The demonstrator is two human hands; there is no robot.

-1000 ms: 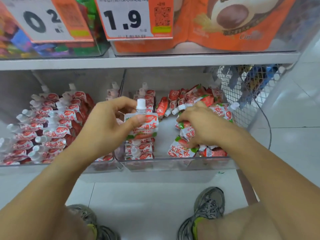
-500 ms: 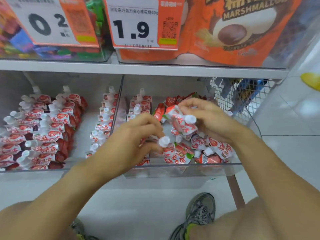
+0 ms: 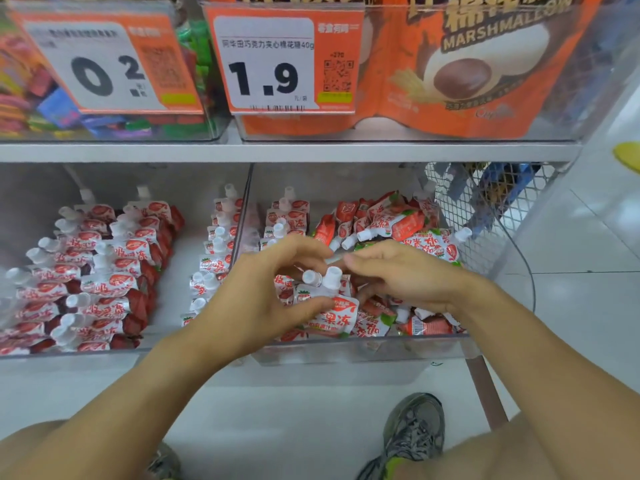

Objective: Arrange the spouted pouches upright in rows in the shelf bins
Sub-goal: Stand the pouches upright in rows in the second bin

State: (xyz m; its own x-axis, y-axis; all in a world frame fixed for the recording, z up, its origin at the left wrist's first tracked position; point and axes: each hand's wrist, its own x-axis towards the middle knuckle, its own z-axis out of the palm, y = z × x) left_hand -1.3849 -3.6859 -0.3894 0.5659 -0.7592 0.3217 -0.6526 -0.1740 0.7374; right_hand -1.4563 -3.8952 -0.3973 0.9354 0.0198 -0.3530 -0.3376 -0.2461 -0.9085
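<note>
At the centre of the frame, a little below the middle, a white and red spouted pouch (image 3: 332, 311) with a white cap stands roughly upright at the front of the right-hand clear shelf bin (image 3: 363, 351), with a second capped pouch (image 3: 306, 285) just behind it on its left. The left hand (image 3: 258, 299) comes in from the lower left and holds the front pouch, its thumb pressed on the printed face and its fingers (image 3: 298, 247) curled over the caps. The right hand (image 3: 398, 275) reaches in from the lower right with its fingertips meeting the left hand above the caps; its fingers are bent toward the pouches, but I cannot tell whether they pinch anything. To the right of and behind the hands, a loose heap of pouches (image 3: 398, 226) lies tumbled at all angles in the same bin, and a short upright row (image 3: 285, 216) stands along its left wall. In the left of the frame the neighbouring bin (image 3: 69, 351) holds pouches in neat rows (image 3: 100, 265) with caps pointing up and left. A wire mesh basket (image 3: 485, 202) stands at the right end of the shelf. Across the top, the upper shelf carries price tags reading 0.2 (image 3: 104, 71) and 1.9 (image 3: 266, 77), and an orange marshmallow bag (image 3: 485, 71). At the bottom, a grey sneaker (image 3: 412, 431) rests on the pale floor.
</note>
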